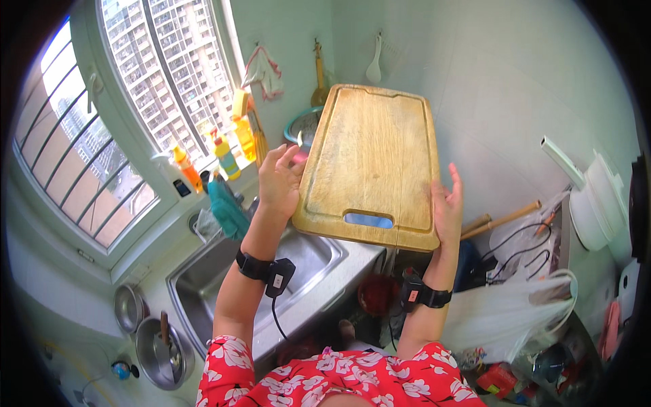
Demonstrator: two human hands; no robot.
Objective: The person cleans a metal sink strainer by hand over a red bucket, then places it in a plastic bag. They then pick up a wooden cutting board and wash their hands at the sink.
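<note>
A wooden cutting board (376, 163) is raised in front of me, tilted, its grooved face towards the camera and its oblong handle slot at the near end. My left hand (279, 178) presses against its left edge, with fingers spread. On the opposite edge my right hand (449, 208) bears against the lower corner, some fingers pointing up along the side. The board is held between the two hands. Its underside is hidden. Below my left forearm lies the stainless steel sink (201, 290), partly covered by the arm.
Left of the sink stand a metal bowl (128, 308) and a metal basin (145, 364) with a wooden-handled cleaver (165, 330). Bottles (226, 157) line the windowsill. A teal cloth (224, 206) hangs behind the sink. At right are plastic bags (498, 305) and a white container (597, 203).
</note>
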